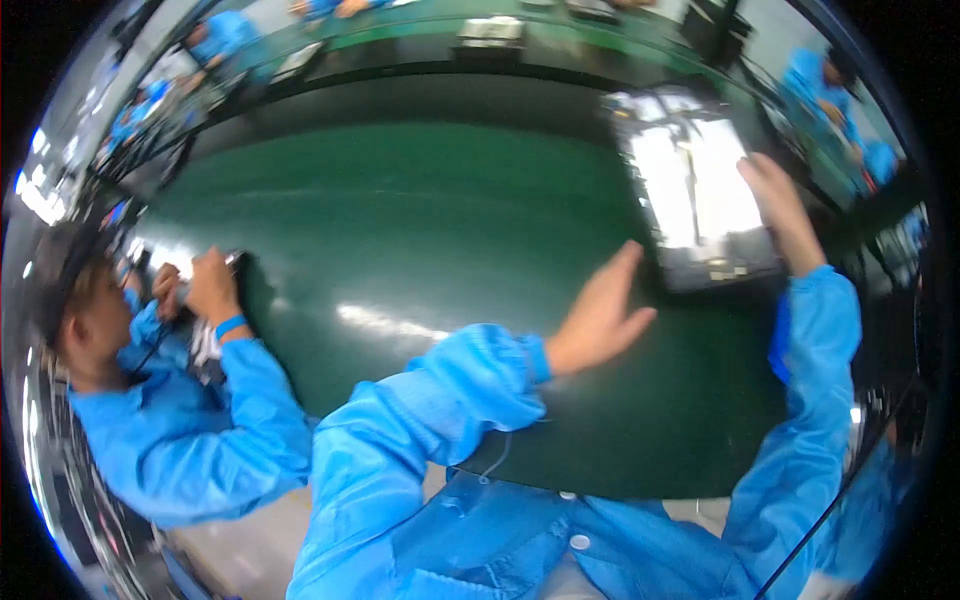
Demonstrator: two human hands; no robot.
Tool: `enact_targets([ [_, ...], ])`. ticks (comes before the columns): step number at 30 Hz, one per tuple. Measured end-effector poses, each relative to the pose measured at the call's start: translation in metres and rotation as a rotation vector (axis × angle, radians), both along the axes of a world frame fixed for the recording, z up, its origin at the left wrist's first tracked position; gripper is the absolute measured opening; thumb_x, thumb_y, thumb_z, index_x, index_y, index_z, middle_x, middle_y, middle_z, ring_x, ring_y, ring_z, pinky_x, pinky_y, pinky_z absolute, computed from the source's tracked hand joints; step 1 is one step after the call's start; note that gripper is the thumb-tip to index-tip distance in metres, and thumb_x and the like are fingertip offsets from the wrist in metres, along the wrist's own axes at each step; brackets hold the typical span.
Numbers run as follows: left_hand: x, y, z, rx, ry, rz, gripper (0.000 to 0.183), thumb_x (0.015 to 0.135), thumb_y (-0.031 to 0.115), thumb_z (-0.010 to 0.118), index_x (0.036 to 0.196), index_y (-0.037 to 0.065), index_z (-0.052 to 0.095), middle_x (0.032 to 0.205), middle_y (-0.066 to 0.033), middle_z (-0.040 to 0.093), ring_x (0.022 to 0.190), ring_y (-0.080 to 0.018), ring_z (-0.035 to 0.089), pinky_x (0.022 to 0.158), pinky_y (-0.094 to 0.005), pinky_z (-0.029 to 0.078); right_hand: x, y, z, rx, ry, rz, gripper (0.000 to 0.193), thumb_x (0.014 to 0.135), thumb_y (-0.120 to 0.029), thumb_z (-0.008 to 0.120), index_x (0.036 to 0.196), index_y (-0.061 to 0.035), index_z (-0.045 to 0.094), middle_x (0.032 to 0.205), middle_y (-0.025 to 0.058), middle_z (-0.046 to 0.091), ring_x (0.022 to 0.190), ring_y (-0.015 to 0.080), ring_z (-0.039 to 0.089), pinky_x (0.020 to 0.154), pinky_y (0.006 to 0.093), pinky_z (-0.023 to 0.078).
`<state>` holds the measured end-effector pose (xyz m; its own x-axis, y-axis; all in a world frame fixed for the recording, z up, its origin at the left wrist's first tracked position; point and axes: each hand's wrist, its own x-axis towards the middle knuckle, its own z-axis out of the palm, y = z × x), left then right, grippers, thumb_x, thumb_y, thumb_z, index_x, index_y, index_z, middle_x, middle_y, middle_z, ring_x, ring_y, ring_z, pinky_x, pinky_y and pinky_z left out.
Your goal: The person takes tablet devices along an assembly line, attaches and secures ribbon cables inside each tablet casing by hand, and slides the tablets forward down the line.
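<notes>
Gripped at its right edge by my right hand [778, 208] is a black rectangular tray [712, 278]. Bright, glossy pale surfaces fill most of it, split by a dark line; glare and motion blur hide what they are. The tray lies slightly tilted over the right part of the green table. My left hand [598, 318], fingers stretched and thumb apart, is empty just left of the tray's near corner. A small gap shows between its fingertips and the tray.
The green table [420, 230] spans the middle. At left a co-worker [180, 420] in blue handles a small thing near the table edge. A dark raised strip [400, 105] borders the far side, with a stack of pale trays [490, 35] beyond. Other workers sit farther off.
</notes>
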<state>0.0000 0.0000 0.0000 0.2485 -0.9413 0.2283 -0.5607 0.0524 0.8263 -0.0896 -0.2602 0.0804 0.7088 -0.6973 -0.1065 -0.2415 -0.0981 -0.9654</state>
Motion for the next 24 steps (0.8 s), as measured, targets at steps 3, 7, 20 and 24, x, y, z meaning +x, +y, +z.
enact_targets([
  [3,-0.024,-0.031,0.019,-0.198,0.177,-0.019,0.113,0.081,0.02,0.079,0.151,-0.009,-0.004,0.15,-0.0332,0.03,0.14,-0.0388,0.035,0.114,-0.0389,0.029,-0.057,-0.004,-0.001,-0.029,-0.056,-0.162,0.05,0.095,-0.036,0.064,0.124,0.0038,0.054,0.109,0.0096,0.066,0.095,0.0141,0.063,0.084,0.0266,0.049],
  [7,-0.032,0.005,0.007,-0.01,0.073,-0.062,0.112,0.08,0.024,0.078,0.15,-0.012,-0.002,0.147,-0.035,0.032,0.14,-0.0445,0.032,0.118,-0.0468,0.019,-0.091,0.07,-0.031,0.344,-0.13,-0.29,0.047,0.1,-0.024,0.054,0.137,0.0034,0.044,0.125,0.0122,0.06,0.112,0.0181,0.059,0.096,0.0305,0.046],
  [20,-0.065,0.047,0.036,0.226,-0.106,-0.019,0.093,0.085,0.024,0.069,0.146,-0.016,0.012,0.15,-0.0408,0.016,0.144,-0.0542,0.006,0.118,-0.057,0.009,-0.136,0.109,-0.065,-0.241,0.02,-0.063,0.059,0.1,-0.021,0.047,0.152,-0.0022,0.026,0.154,0.0231,0.029,0.146,0.0357,0.02,0.118,0.0432,0.016],
  [24,-0.031,0.005,0.04,0.088,-0.319,0.084,0.066,0.083,0.026,0.071,0.136,-0.002,0.044,0.152,-0.033,0.024,0.145,-0.0513,0.011,0.115,-0.0608,0.008,-0.129,0.1,-0.045,-0.727,0.092,0.005,0.036,0.094,-0.018,0.055,0.129,-0.0116,0.057,0.153,0.0139,0.037,0.146,0.0358,0.021,0.117,0.0473,0.018],
])
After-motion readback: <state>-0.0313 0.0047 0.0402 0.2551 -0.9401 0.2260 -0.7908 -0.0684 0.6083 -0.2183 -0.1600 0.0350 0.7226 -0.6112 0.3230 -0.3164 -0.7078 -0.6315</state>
